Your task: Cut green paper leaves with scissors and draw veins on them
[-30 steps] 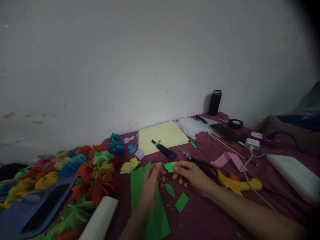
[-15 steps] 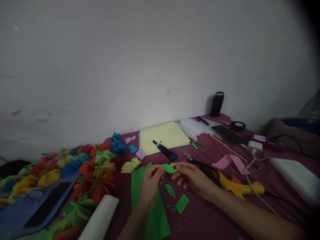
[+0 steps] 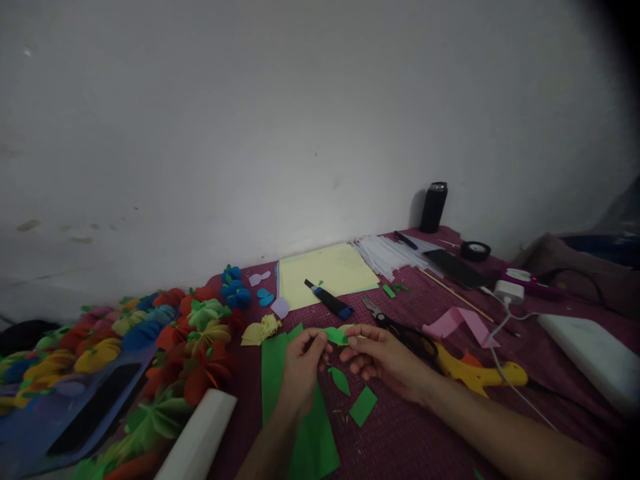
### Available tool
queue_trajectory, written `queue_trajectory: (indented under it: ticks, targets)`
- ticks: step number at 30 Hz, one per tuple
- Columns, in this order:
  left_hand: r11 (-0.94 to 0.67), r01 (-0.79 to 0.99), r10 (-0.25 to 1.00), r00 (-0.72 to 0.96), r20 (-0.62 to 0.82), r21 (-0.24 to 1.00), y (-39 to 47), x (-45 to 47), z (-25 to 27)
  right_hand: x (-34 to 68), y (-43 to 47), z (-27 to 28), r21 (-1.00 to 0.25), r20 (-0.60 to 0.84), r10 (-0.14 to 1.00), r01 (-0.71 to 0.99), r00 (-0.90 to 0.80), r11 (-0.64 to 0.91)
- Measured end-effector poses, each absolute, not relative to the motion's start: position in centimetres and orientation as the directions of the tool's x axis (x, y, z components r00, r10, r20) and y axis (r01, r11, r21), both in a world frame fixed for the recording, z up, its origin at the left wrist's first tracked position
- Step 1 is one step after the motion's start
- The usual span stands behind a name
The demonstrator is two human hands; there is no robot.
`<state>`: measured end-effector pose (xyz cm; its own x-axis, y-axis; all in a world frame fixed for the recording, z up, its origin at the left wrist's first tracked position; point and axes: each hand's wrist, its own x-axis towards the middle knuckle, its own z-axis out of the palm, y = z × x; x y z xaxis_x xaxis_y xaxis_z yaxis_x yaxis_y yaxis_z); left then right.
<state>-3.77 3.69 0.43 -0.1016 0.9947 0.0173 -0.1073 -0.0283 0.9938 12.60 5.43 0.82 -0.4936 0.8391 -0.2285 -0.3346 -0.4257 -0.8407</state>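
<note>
Between my hands is a small green paper leaf (image 3: 335,335), pinched at its left end by my left hand (image 3: 306,353). The fingertips of my right hand (image 3: 373,350) pinch its other end. A pale yellowish piece shows just behind the right fingertips, partly hidden. Below the hands lie another green leaf cutout (image 3: 341,381) and a green paper rectangle (image 3: 363,406). Under my left forearm runs a long green paper sheet (image 3: 315,440). To the right of my right hand rest black-handled scissors (image 3: 400,328), their handle partly behind my wrist.
Colourful paper flowers (image 3: 200,347) crowd the left side, beside a white roll (image 3: 200,433). A utility knife (image 3: 329,299) lies on yellow paper sheets (image 3: 295,270). A yellow glue gun (image 3: 480,375), white cable, phone (image 3: 457,269), black tape roll (image 3: 475,251) and black can (image 3: 433,208) occupy the right.
My fingers have shifted slightly on the leaf, and the right hand has come a little closer to the left. The objects on the table keep their places.
</note>
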Motion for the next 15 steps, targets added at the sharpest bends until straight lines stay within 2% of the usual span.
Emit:
queue_trajectory:
  ticks: [6,15]
  targets:
    - [-0.035,-0.133,0.998,-0.048,0.028,0.990,3.36,-3.40,0.40,12.60,5.43,0.67,-0.835,-0.224,0.851,-0.357,-0.475,-0.419]
    - [-0.109,-0.095,0.994,-0.029,0.107,0.990,2.95,-2.88,1.13,12.29,5.51,0.34,-0.935,-0.032,0.939,-0.322,-0.343,-0.150]
